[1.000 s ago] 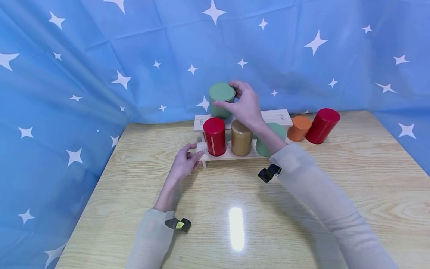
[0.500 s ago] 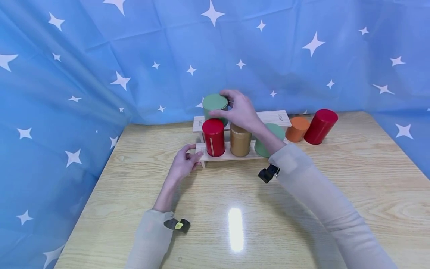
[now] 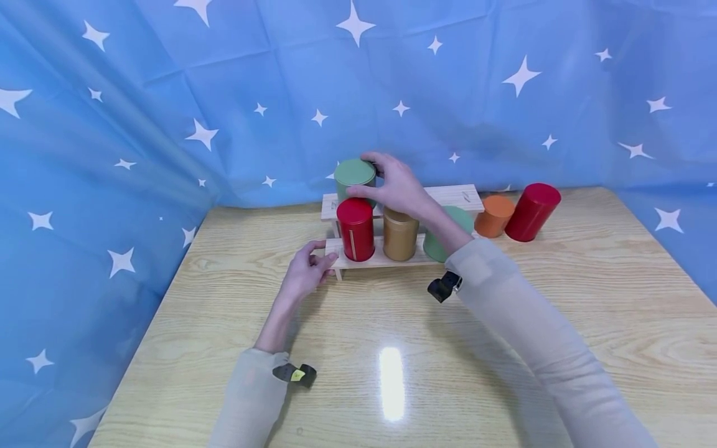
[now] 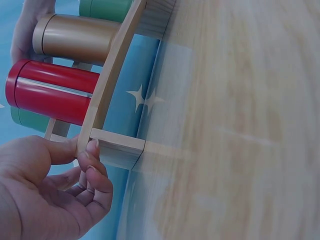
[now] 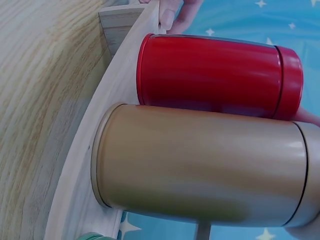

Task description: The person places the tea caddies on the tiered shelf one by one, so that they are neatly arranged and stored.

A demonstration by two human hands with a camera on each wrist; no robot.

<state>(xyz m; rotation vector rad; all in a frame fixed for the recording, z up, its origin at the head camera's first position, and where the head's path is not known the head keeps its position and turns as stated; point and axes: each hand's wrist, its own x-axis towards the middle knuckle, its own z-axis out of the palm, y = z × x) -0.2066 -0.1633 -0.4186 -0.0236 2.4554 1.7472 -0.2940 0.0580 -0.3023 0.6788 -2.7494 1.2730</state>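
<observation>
A two-step wooden rack (image 3: pixel 381 255) stands at the back of the table. My left hand (image 3: pixel 307 269) pinches the left end of its lower step, thumb on top and fingers beneath, as the left wrist view (image 4: pixel 65 185) shows. My right hand (image 3: pixel 394 183) grips a green canister (image 3: pixel 355 172) between thumb and fingers at the left of the upper step; its base is hidden behind the red canister. On the lower step stand a red canister (image 3: pixel 356 230), a gold canister (image 5: pixel 200 165) and another green canister (image 3: pixel 456 224), partly covered by my right forearm.
Right of the rack, an orange canister (image 3: pixel 495 216) and a taller red canister (image 3: pixel 533 211) stand on the wooden table (image 3: pixel 560 298). A blue curtain with white stars (image 3: pixel 280 74) hangs behind and at the left.
My right hand has brought the green canister down and to the left, onto or close over the upper step's left end. My left hand keeps its grip on the rack.
</observation>
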